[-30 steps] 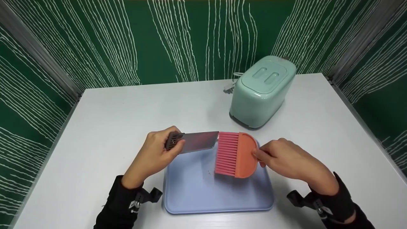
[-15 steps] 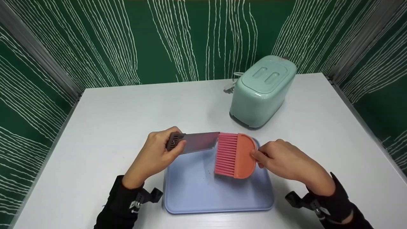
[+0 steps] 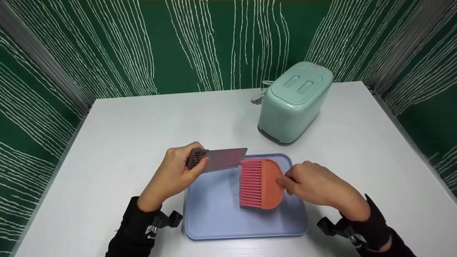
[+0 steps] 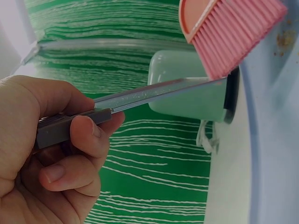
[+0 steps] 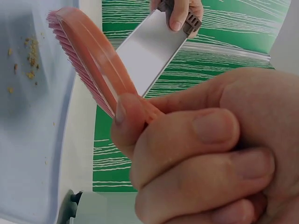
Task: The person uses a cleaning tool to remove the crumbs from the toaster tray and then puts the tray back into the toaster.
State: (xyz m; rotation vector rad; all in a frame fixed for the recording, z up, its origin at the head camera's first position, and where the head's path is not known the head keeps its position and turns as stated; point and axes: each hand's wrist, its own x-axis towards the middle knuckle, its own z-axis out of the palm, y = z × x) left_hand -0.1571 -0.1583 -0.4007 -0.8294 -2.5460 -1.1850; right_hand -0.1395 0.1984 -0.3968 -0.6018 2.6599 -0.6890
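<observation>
My left hand [image 3: 176, 173] grips a shiny metal crumb tray [image 3: 224, 159] by its dark slotted end, holding it above the blue tray. My right hand [image 3: 319, 184] holds an orange brush [image 3: 272, 184] by its short handle. Its pink bristles point left, just below the crumb tray's far end. In the right wrist view, yellowish crumbs [image 5: 32, 56] lie scattered on the blue tray [image 5: 28, 154]. The left wrist view catches the crumb tray [image 4: 154, 93] nearly edge-on, with the brush [image 4: 233, 32] by its tip.
A mint-green toaster [image 3: 294, 103] stands at the back right of the white table [image 3: 142, 132], with a white cord [image 3: 257, 95] beside it. Behind and at the sides are green panels [image 3: 221, 46] with white lines.
My right hand and the brush have moved toward me and slightly left, so the bristles now sit lower beside the crumb tray. The left hand has stayed almost still.
</observation>
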